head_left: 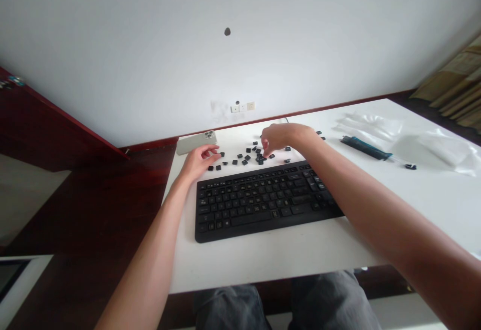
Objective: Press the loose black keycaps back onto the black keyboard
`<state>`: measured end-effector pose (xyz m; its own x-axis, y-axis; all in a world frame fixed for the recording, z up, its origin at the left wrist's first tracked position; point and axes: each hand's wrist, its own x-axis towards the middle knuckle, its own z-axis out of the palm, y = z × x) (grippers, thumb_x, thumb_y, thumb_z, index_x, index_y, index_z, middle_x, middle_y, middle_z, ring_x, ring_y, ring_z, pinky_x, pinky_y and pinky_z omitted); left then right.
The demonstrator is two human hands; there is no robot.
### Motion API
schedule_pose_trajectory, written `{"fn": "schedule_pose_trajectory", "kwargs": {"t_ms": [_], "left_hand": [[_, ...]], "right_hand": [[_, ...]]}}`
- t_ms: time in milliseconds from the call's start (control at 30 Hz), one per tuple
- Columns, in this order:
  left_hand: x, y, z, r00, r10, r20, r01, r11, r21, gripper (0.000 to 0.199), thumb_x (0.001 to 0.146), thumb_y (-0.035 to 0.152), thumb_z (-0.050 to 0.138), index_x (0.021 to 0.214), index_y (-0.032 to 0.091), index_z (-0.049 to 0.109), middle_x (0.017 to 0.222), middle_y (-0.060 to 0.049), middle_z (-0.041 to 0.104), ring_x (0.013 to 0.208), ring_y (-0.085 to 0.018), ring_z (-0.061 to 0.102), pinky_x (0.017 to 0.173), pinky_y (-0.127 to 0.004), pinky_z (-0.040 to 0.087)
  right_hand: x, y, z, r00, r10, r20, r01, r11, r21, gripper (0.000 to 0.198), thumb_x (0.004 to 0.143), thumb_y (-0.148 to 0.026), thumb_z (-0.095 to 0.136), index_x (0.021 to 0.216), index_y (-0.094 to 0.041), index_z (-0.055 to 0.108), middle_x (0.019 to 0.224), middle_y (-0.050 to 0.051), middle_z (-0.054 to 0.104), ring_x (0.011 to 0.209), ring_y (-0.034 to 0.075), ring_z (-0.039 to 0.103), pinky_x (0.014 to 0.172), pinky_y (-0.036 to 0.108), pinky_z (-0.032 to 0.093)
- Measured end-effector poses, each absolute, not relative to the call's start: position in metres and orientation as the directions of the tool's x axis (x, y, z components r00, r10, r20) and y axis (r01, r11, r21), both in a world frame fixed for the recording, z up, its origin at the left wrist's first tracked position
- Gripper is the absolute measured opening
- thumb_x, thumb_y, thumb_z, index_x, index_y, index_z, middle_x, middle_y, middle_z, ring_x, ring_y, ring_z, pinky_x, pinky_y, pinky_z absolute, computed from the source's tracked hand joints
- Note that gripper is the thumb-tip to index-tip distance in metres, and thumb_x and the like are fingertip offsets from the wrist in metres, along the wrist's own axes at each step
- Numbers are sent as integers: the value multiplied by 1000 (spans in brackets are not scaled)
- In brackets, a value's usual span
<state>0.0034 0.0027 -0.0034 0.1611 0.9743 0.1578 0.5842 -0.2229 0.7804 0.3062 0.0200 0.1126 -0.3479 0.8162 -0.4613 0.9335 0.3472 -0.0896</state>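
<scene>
A black keyboard (255, 202) lies on the white table, with some key positions lacking their caps. Behind it, loose black keycaps (245, 160) are scattered, with a small heap (260, 158) under my right hand. My right hand (280, 136) reaches down with its fingers curled together, the tips at the heap. Whatever those fingers pinch is hidden. My left hand (199, 161) rests by the table's left side, thumb and fingers apart. Its fingertips are beside a single keycap (222, 154); I cannot tell whether they touch it.
A phone (188, 143) lies behind my left hand. To the right are a black-and-blue tool (364, 147), a small black piece (410, 167) and crumpled clear plastic wrap (436, 149). The wall with sockets (243, 107) stands behind the table (278, 257).
</scene>
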Motion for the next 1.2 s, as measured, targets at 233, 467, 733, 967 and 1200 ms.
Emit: {"fn": "schedule_pose_trajectory", "kwargs": {"t_ms": [233,467,733,967,1200], "left_hand": [[4,3,-3,170,972,161,588,-230,776,46,85,54,78,119,23,80,105,-5,77,81,-18,57,81,-32,47],[4,1,-1,171,972,159,599,-230,767,46,86,54,77,120,23,80,106,-5,78,82,-18,58,80,-32,47],[4,3,-3,161,974,162,601,-226,767,45,86,54,77,119,23,81,105,-5,78,83,-19,59,81,-33,48],[5,1,-1,157,975,159,621,-223,751,45,87,56,75,118,23,81,105,-6,78,83,-20,61,82,-33,49],[5,1,-1,155,976,153,617,-216,757,46,87,57,75,117,23,81,105,-6,79,82,-19,60,81,-33,49]], "right_hand": [[306,24,106,-365,800,-477,925,370,-87,33,85,-40,81,111,-20,81,119,14,77,98,33,72,76,42,52],[306,23,110,-372,802,-468,923,373,-96,34,86,-38,80,115,-20,81,119,14,78,97,32,72,74,40,52],[302,19,110,-362,815,-453,926,368,-78,39,89,-42,78,119,-17,80,121,17,77,97,32,73,76,41,53],[303,20,108,-333,828,-451,937,344,-61,41,86,-40,80,121,-18,79,126,18,76,103,35,72,77,43,55],[307,21,113,-420,798,-431,906,398,-146,29,84,-38,81,108,-20,82,113,12,80,96,30,73,71,37,52]]}}
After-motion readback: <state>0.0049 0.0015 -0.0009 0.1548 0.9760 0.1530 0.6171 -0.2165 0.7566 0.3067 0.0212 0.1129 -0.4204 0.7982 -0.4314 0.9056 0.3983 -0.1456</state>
